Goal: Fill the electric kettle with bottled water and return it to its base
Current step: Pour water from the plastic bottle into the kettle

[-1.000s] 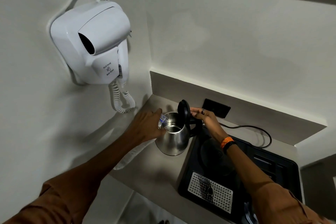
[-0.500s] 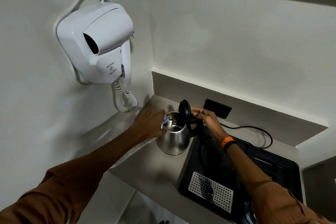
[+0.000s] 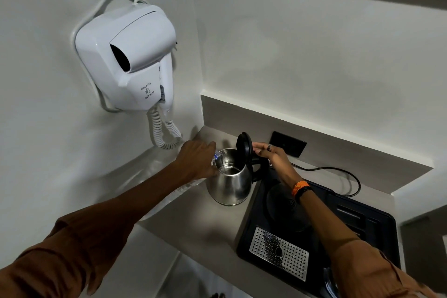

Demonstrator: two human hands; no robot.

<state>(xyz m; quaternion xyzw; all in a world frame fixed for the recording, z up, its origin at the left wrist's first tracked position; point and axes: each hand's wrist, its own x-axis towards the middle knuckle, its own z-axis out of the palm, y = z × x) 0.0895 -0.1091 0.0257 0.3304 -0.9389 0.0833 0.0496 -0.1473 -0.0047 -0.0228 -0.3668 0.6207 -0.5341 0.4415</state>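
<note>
left hand (image 3: 196,162) grips the thin, soft bottle (image 3: 217,158), tipped into the kettle (image 3: 229,186); right hand (image 3: 272,155) lies straight-fingered at the lid (image 3: 244,145). the filled steel will likely be heavy and slick: lift by the handle (image 3: 260,169).

— What sort of place is this?
— A hotel room, by the look of it. A white wall-hung hair dryer (image 3: 125,60) with a coiled cord is fixed to the plain wall.
— Anything else?
— A narrow grey counter (image 3: 200,230) set in a niche carries a black tray (image 3: 362,220) with a perforated metal drip plate (image 3: 278,253). A steel electric kettle (image 3: 229,184) stands beside it, and a black wall socket (image 3: 287,144) sits behind.
</note>
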